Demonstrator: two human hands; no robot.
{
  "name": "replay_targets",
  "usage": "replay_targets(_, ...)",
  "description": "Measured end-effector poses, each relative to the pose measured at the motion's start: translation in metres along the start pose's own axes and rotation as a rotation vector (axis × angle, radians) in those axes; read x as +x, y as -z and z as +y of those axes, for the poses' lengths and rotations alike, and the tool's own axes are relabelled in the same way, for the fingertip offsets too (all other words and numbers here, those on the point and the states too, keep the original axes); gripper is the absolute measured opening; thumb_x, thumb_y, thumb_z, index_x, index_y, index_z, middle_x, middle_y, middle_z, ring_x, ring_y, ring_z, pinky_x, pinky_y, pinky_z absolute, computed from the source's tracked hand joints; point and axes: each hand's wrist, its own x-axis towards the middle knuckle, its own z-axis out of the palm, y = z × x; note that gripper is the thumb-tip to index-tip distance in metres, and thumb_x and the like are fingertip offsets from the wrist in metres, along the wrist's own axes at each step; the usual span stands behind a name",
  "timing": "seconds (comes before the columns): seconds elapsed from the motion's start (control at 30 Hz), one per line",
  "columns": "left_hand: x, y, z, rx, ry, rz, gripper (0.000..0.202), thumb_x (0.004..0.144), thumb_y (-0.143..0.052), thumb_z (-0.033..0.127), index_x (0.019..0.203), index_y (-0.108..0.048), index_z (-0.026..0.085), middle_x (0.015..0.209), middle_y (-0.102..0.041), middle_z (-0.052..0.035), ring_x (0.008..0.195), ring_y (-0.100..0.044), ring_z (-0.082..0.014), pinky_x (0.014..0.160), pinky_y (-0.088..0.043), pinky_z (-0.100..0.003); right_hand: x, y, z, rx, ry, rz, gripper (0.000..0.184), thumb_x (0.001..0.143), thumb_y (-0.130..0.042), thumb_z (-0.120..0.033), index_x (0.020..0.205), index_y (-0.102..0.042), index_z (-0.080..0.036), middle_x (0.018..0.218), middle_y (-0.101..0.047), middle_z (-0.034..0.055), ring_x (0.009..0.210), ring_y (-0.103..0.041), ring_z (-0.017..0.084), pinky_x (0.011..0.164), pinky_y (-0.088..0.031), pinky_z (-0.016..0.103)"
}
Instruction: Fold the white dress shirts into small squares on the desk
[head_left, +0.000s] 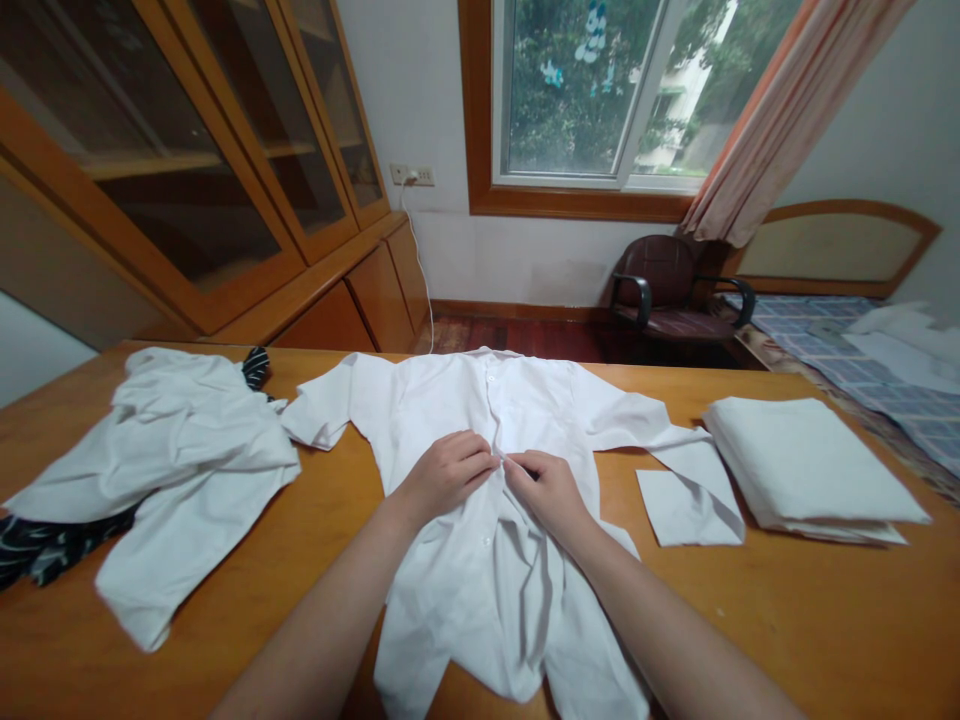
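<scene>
A white button-up shirt (480,560) lies spread front-up on the wooden table (825,620), collar toward the far edge and sleeves out to both sides. My left hand (444,472) and my right hand (546,490) meet at the shirt's front placket, near its middle. The fingers of both hands are curled and pinch the two edges of the placket together at a button. The right sleeve ends in a folded cuff (686,505) lying flat on the table.
A pile of crumpled white shirts (180,450) with a dark patterned cloth (52,545) lies at the left. A stack of folded white garments (806,465) sits at the right. Beyond the table stand a wooden cabinet (225,200), a chair (667,290) and a bed (862,350).
</scene>
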Motion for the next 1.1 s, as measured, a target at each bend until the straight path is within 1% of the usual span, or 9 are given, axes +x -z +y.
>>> replay_targets(0.37,0.0009,-0.0011,0.0,0.001,0.055,0.0,0.007,0.097,-0.056,0.02,0.096,-0.063,0.019,0.087,-0.065,-0.0039,0.083,-0.062,-0.0173,0.075,-0.051,-0.031,-0.0004,-0.0002,-0.0008,-0.023,0.006,-0.013,0.024,0.091,-0.057,-0.026,0.092,-0.081,-0.024,0.077,-0.075,0.0014,0.072,-0.067,0.017,0.067,-0.046,0.026)
replay_targets(0.43,0.0015,-0.001,0.0006,0.001,0.06,0.008,0.007,0.096,-0.056,0.021,0.101,-0.062,0.019,0.088,-0.066,-0.0041,0.084,-0.062,-0.0176,0.075,-0.052,-0.031,-0.0001,-0.0004,-0.0011,-0.033,0.007,-0.013,0.023,0.09,-0.058,-0.026,0.092,-0.08,-0.024,0.078,-0.076,0.0016,0.073,-0.067,0.018,0.068,-0.046,0.026)
replay_targets(0.57,0.0012,-0.0022,-0.0002,0.008,0.075,0.009,0.021,0.096,-0.057,0.024,0.116,-0.06,0.02,0.095,-0.067,-0.0058,0.088,-0.064,-0.0185,0.076,-0.054,-0.032,0.0004,-0.002,0.0012,-0.074,0.017,-0.018,0.021,0.089,-0.06,-0.023,0.093,-0.08,-0.024,0.08,-0.076,0.0019,0.075,-0.068,0.018,0.069,-0.047,0.026)
replay_targets(0.63,0.0004,-0.0032,-0.0013,0.003,0.086,-0.002,0.022,0.097,-0.057,0.025,0.118,-0.06,0.02,0.096,-0.067,-0.0062,0.089,-0.064,-0.0187,0.077,-0.055,-0.032,0.0003,-0.0028,0.003,-0.089,0.014,-0.012,0.02,0.089,-0.06,-0.024,0.094,-0.08,-0.025,0.08,-0.076,0.0018,0.074,-0.068,0.018,0.069,-0.047,0.026)
replay_targets(0.77,-0.0006,-0.0042,-0.0025,-0.028,0.105,-0.009,0.02,0.097,-0.057,0.027,0.115,-0.062,0.02,0.094,-0.066,-0.0059,0.088,-0.064,-0.0181,0.077,-0.055,-0.032,-0.0002,-0.0031,0.0039,-0.088,0.015,-0.012,0.021,0.091,-0.059,-0.027,0.094,-0.08,-0.025,0.078,-0.076,0.0018,0.073,-0.067,0.017,0.067,-0.046,0.026)
replay_targets(1.1,-0.0024,-0.0067,-0.0023,-0.109,0.155,-0.005,0.012,0.098,-0.056,0.026,0.105,-0.064,0.019,0.09,-0.065,-0.0043,0.086,-0.062,-0.0169,0.077,-0.052,-0.03,-0.0002,-0.0022,0.0017,-0.074,0.011,-0.013,0.021,0.093,-0.059,-0.027,0.097,-0.08,-0.027,0.082,-0.076,0.0017,0.076,-0.069,0.018,0.071,-0.047,0.026)
